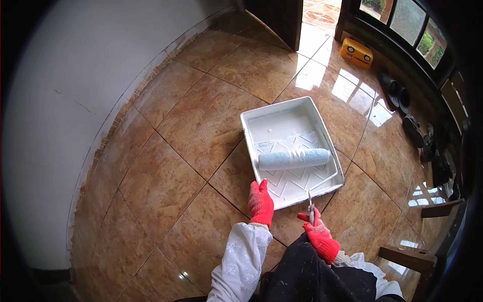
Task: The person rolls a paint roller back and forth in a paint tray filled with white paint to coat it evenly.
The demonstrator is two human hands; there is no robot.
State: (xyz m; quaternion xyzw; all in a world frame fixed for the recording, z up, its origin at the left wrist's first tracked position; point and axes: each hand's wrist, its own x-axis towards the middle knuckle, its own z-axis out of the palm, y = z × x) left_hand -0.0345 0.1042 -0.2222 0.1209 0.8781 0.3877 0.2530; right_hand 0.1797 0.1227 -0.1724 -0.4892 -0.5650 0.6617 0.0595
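Observation:
A white paint tray [282, 111] with zigzag ridges lies on the tiled floor before me, white paint coating its inside. Across the ridges rests a paint roller [294, 159] with a light blue sleeve partly whitened by paint. My left hand [261, 203], in a red glove, grips the tray's near left edge. The roller's handle sits in my right hand [320, 234], also red-gloved and closed round it, just off the tray's near edge. The wire frame runs from that handle along the tray's right side to the roller sleeve.
Brown tiles [173, 161] surround the tray. A white wall [60, 116] rises on the left. Beyond stands a dark door [276, 20], open to daylight. A yellow box [356, 53] sits under the window, several shoes [412, 130] line the right side, and wooden legs [407, 256] stand near right.

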